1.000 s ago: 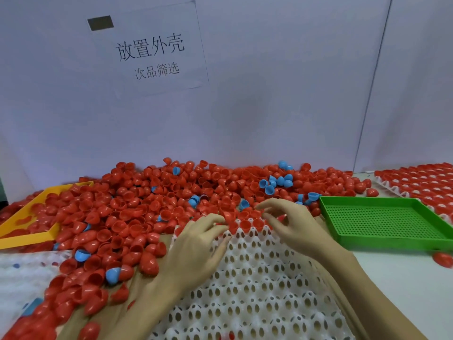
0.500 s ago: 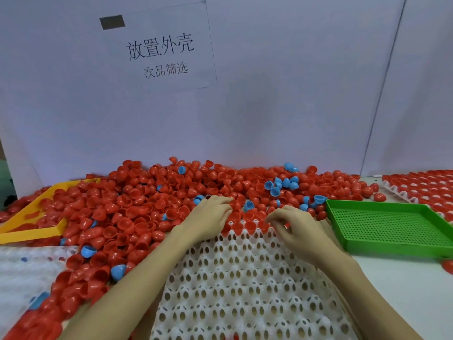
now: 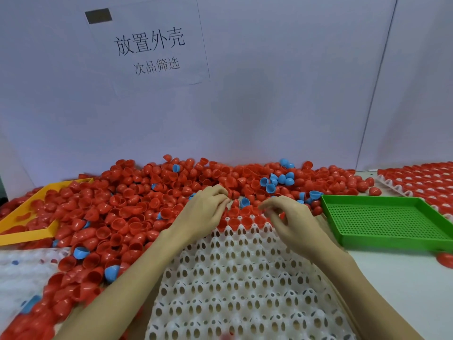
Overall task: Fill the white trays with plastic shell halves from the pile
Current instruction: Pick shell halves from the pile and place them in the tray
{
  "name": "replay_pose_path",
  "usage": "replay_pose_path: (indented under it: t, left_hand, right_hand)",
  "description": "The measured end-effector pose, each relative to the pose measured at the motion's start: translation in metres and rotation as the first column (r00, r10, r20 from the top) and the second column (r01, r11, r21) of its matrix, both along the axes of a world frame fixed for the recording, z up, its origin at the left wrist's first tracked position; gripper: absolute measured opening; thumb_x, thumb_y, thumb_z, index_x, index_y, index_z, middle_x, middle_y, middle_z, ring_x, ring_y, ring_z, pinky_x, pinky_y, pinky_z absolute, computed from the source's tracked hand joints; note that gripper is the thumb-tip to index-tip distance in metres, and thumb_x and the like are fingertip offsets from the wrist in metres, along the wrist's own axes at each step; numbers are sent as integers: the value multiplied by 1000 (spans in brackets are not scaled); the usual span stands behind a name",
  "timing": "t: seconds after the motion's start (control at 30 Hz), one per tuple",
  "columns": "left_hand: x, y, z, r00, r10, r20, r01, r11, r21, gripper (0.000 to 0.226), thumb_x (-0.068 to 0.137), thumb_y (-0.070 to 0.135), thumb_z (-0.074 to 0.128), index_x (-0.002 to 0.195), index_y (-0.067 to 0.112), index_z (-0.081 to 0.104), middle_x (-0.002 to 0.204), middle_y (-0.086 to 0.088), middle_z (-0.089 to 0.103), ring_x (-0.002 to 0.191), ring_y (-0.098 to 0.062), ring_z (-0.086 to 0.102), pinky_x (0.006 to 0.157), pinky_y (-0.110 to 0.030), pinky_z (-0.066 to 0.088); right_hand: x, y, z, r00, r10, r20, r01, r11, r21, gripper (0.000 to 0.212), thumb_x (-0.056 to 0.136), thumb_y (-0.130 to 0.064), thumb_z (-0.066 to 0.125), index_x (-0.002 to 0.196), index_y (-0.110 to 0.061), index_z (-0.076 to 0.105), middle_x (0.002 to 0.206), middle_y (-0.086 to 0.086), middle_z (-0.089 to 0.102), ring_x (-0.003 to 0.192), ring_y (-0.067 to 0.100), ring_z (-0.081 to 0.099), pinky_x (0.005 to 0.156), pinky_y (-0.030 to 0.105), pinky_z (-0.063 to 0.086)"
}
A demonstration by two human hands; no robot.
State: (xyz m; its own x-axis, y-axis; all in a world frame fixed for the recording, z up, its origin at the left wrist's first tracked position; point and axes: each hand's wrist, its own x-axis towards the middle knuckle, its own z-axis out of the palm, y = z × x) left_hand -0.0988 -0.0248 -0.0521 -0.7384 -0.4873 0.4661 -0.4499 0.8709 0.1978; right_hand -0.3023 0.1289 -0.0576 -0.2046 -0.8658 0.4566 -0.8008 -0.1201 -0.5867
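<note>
Near white tray (image 3: 245, 278): far row only holds red shells (image 3: 246, 220); left hand (image 3: 206, 212) and right hand (image 3: 286, 217), fingers curled, grips unclear, at pile (image 3: 122, 204).

A single head-worn camera looks forward and down from close above the near edge of the table, so both forearms run up from the bottom corners to the left hand (image 3: 204, 212) and right hand (image 3: 291, 222) at mid-frame over the white tray (image 3: 245, 278). It faces the back wall squarely, taking in the paper sign (image 3: 149, 45) above and the pile (image 3: 127, 204) across the middle. The wide lens seems to bend the edges, where the yellow tray (image 3: 27, 231) and green tray (image 3: 389, 222) sit.
</note>
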Motion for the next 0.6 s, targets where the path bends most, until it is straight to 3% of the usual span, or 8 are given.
replay_pose_path:
  t: [0.1,0.2,0.37,0.47,0.6]
  left_hand:
    - [19,37,-1,990,-122,-66,118,992,-54,25,108,22,55,114,11,77,119,9,67,102,-6,64,95,-22,52]
    - [31,70,-10,983,-171,-72,161,978,-131,23,104,24,59,111,13,78,117,9,70,99,-3,66,92,-17,54]
    - [40,91,-19,973,-160,-164,125,970,-207,16,98,20,69,109,11,79,113,3,74,103,-7,69,98,-17,53]
    - [44,93,-19,959,-157,-236,115,976,-183,15,96,26,75,100,12,78,106,4,73,100,-7,69,91,-23,57]
    - [42,98,-22,952,-136,-275,88,980,-177,20,92,30,79,86,15,66,89,9,62,82,-5,59,75,-24,54]
  right_hand:
    - [6,0,3,964,68,256,-69,998,-4,50,102,-20,66,148,-31,51,109,-12,71,96,-2,69,81,18,58]
    - [11,2,6,936,178,303,-207,976,68,65,97,-30,73,154,-40,42,123,-12,66,101,3,71,83,29,63]
    - [17,1,3,917,325,234,-348,935,68,25,97,-17,74,119,-28,74,106,-12,75,96,10,73,85,29,60]
    - [19,2,4,896,353,270,-386,919,80,26,96,-15,76,116,-30,75,106,-10,76,96,13,74,88,37,62]
    - [25,3,4,860,422,287,-474,869,142,33,94,-18,78,123,-33,72,106,-11,75,96,14,74,86,34,63]
